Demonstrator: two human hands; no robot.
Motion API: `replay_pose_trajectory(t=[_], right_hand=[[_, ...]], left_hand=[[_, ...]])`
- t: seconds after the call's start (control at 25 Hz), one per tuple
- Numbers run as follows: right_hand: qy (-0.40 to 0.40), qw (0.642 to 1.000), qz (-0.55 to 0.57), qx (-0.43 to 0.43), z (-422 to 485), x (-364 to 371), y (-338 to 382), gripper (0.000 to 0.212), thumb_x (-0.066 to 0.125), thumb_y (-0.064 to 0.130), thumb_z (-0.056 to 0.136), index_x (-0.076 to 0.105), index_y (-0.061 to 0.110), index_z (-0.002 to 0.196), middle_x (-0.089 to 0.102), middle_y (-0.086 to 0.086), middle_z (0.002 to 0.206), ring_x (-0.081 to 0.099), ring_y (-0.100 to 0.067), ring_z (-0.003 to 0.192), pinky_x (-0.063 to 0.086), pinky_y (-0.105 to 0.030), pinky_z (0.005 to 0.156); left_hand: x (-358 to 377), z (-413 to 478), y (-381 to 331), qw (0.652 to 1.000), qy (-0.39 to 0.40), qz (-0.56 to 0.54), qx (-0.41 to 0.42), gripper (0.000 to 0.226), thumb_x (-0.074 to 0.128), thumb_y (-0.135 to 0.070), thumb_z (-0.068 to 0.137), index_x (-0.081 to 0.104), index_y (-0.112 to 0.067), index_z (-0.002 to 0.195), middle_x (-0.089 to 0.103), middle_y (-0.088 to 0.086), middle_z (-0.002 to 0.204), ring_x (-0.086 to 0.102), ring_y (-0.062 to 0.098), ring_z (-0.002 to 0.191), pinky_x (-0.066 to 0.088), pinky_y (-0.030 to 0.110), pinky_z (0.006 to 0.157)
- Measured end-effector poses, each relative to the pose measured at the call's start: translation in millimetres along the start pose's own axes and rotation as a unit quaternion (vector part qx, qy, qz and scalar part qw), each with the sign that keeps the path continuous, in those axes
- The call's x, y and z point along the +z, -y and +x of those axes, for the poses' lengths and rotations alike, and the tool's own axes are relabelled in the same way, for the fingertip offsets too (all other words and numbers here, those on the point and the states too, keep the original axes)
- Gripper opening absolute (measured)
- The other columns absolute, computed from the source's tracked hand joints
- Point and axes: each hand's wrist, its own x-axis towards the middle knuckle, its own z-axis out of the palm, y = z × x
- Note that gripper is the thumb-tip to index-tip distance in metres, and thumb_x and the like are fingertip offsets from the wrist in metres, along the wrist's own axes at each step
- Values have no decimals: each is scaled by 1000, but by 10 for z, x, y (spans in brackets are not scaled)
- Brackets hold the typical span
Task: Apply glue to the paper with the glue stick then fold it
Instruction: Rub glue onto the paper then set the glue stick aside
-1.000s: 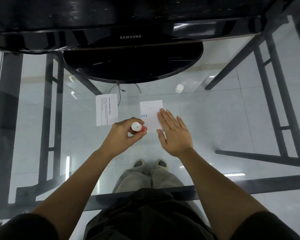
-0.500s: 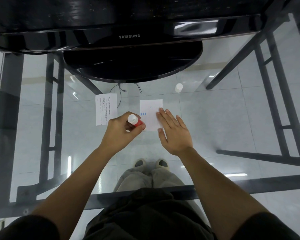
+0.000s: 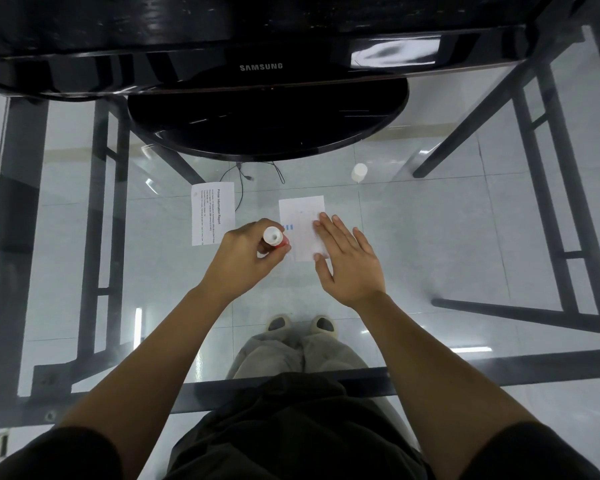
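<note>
A small white paper (image 3: 302,220) with short blue marks lies flat on the glass table. My right hand (image 3: 349,259) rests flat on its right side, fingers spread, pinning it down. My left hand (image 3: 248,256) grips a red glue stick (image 3: 274,239) with a white end facing up. The stick stands at the paper's left edge, its lower tip hidden by my fingers.
A second printed sheet (image 3: 211,213) lies left of the paper. A white cap (image 3: 359,172) stands at the back right. A black monitor base (image 3: 267,123) sits behind the paper. The glass table (image 3: 447,237) shows the black frame, floor and my feet below.
My left hand has carried the glue stick up along the paper's left edge, away from me. My right hand stays pressed on the paper.
</note>
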Motion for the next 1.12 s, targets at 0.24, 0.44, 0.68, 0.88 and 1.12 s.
replay_pose_trajectory(t=[0.24, 0.44, 0.68, 0.88, 1.12], right_hand=[[4, 1000, -1, -2, 2, -12, 4, 58, 22, 46, 94, 15, 23, 147, 14, 5, 156, 1, -9, 142, -1, -33, 115], [8, 1000, -2, -3, 4, -4, -5, 59, 21, 48, 94, 14, 23, 148, 13, 5, 157, 3, -11, 143, 1, -34, 116], [7, 1000, 0, -1, 0, -7, -4, 59, 21, 48, 94, 15, 24, 147, 13, 5, 157, 4, -11, 144, 2, -34, 116], [6, 1000, 5, -3, 7, -5, -3, 59, 22, 48, 94, 15, 23, 147, 14, 5, 156, 3, -10, 143, 2, -34, 116], [1, 1000, 3, -3, -4, -7, -10, 58, 24, 46, 95, 17, 23, 147, 15, 5, 156, 2, -9, 142, -1, -31, 114]], left_hand=[[-23, 19, -42, 1000, 28, -4, 11, 25, 72, -29, 78, 62, -16, 97, 65, -7, 85, 56, 1, 66, 40, 1, 64], [-62, 57, -32, 1000, 6, -20, 5, 26, 72, -31, 77, 62, -17, 97, 63, -10, 85, 55, -7, 65, 39, 0, 62], [-72, 128, -39, 1000, 15, -4, 11, 25, 71, -29, 79, 62, -15, 97, 61, -9, 84, 58, 4, 68, 44, 7, 63], [-17, 108, -107, 995, 84, -8, 47, 24, 72, -32, 78, 63, -20, 96, 64, -10, 85, 57, 1, 68, 46, 7, 65], [-95, 235, -47, 1000, -2, 7, 11, 25, 71, -29, 78, 63, -15, 97, 64, -7, 82, 56, 3, 66, 37, 1, 61]])
